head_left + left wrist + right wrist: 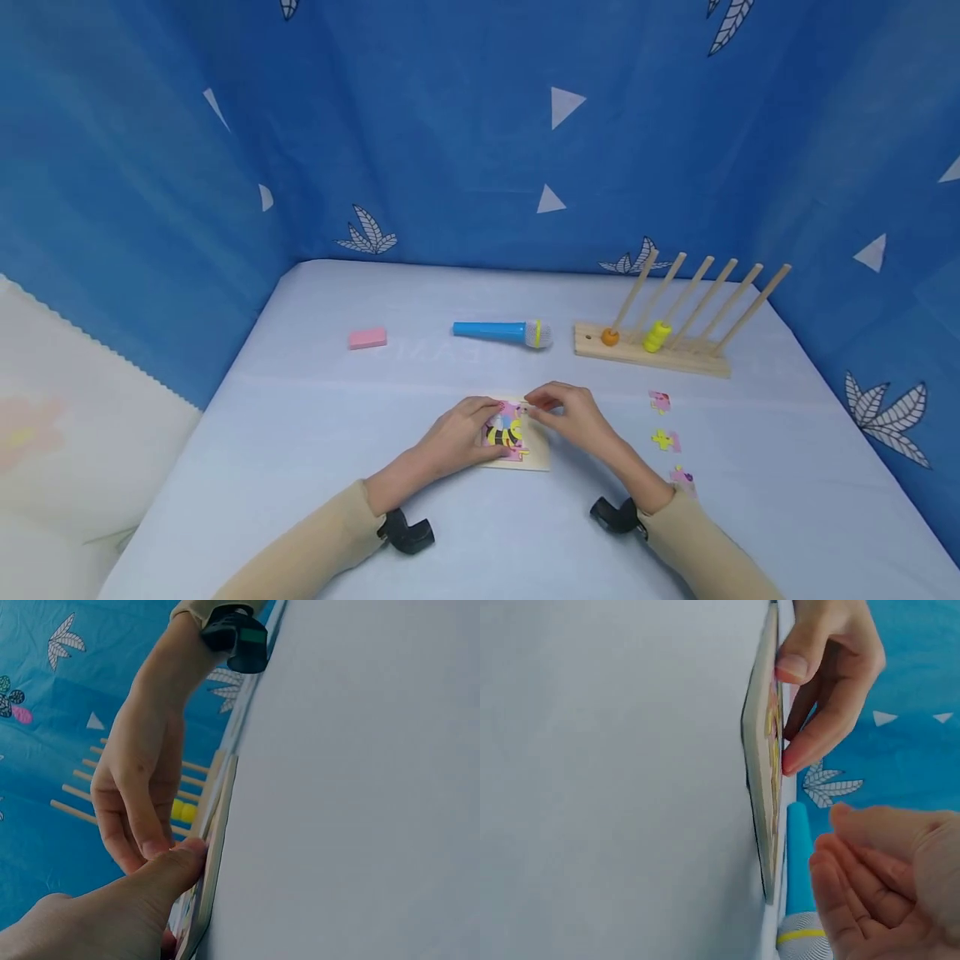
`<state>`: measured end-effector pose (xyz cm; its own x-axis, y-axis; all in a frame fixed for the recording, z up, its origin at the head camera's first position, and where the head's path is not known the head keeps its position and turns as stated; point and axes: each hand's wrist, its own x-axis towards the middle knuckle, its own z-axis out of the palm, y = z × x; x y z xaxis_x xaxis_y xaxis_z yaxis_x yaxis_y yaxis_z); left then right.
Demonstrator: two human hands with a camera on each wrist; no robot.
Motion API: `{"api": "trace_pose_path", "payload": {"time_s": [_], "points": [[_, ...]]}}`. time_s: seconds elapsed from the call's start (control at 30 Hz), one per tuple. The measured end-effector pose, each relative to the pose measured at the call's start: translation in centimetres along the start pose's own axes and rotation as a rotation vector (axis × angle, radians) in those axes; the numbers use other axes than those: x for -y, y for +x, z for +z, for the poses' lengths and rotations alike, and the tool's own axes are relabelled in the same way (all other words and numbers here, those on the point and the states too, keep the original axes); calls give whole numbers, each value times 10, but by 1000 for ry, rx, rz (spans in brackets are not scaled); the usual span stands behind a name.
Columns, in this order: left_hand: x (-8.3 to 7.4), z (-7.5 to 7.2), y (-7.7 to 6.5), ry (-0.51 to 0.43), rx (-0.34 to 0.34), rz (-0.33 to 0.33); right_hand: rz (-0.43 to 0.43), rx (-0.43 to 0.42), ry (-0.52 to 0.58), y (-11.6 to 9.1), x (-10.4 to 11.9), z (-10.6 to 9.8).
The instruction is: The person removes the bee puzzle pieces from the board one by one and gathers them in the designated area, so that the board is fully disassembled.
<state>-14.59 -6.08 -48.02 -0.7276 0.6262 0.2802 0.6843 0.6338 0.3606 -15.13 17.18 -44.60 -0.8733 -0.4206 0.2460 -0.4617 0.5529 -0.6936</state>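
Observation:
A small wooden puzzle board [537,457] lies on the table, with pink pieces and a yellow-and-black bee picture [504,433] in it. My left hand [467,429] holds the board at its left side, thumb near the front and fingers toward the back. In the right wrist view, the left thumb [793,667] and a finger touch the board's face. My right hand [573,417] hovers at the board's back right corner. Its fingers [855,892] are loosely bent, and nothing shows between them and the thumb.
Several loose puzzle pieces, one yellow and pink [666,440], lie right of the right hand. Behind are a pink block [367,338], a blue toy microphone [491,332] and a wooden peg rack [682,360] with orange and yellow beads. A blue curtain [450,125] hangs behind the table.

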Motion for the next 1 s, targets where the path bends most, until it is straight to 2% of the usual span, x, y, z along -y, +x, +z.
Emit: {"api": "trace_pose_path", "payload": {"time_s": [0.17, 0.33, 0.6, 1.0], "points": [[-2, 0, 1, 5, 8, -4, 12, -10, -7, 5, -7, 8], [-1, 0, 1, 6, -3, -3, 17, -10, -61, 7, -13, 17], [1, 3, 2, 29, -53, -1, -52, -43, -149, 9, -12, 25], [-2, 1, 3, 12, -43, -20, -106, -104, -197, 8, -14, 31]]}}
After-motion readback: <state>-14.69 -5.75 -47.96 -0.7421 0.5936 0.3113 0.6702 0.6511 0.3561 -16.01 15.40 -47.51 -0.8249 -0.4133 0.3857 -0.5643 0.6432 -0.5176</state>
